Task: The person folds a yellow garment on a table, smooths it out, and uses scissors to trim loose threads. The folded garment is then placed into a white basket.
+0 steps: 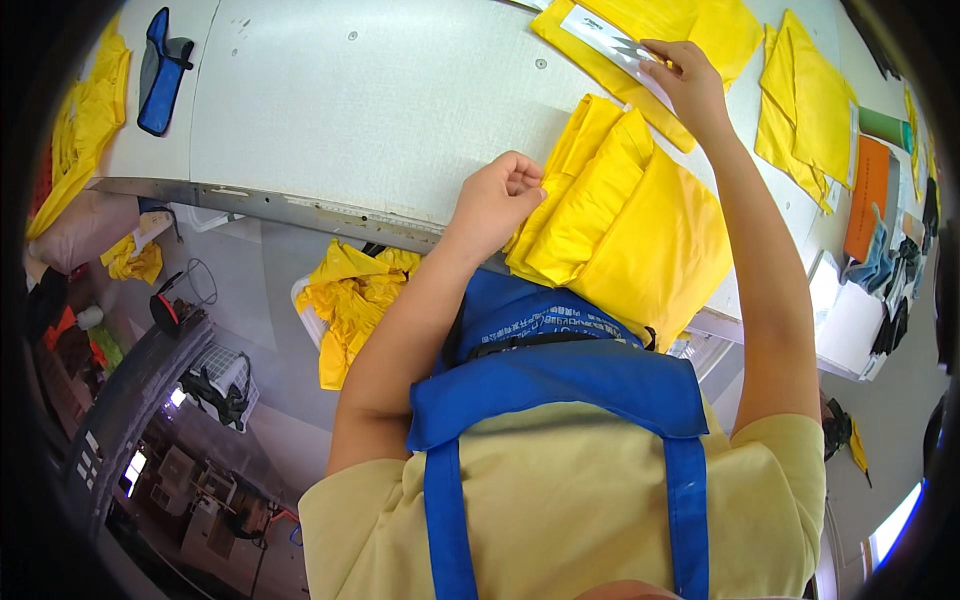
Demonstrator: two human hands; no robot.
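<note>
A folded bundle of shiny yellow fabric (600, 200) lies at the near edge of the table, part of it hanging over the edge against my blue apron. My left hand (500, 200) is closed at the bundle's left edge, thumb and fingertips pinched on the fabric. Farther off to the right, my right hand (688, 82) reaches over a second folded yellow piece (690, 30). Its thumb and fingers are closed on small grey thread snips (630, 48), whose pointed blades lie over a white printed slip (595, 32) on that piece.
The pale table (330, 100) has a metal front edge. A blue and grey pouch (162, 75) lies at far left. More folded yellow pieces (805, 105) and an orange box (868, 200) are on the right. Below the edge, a white bin (308, 310) holds crumpled yellow fabric (355, 300).
</note>
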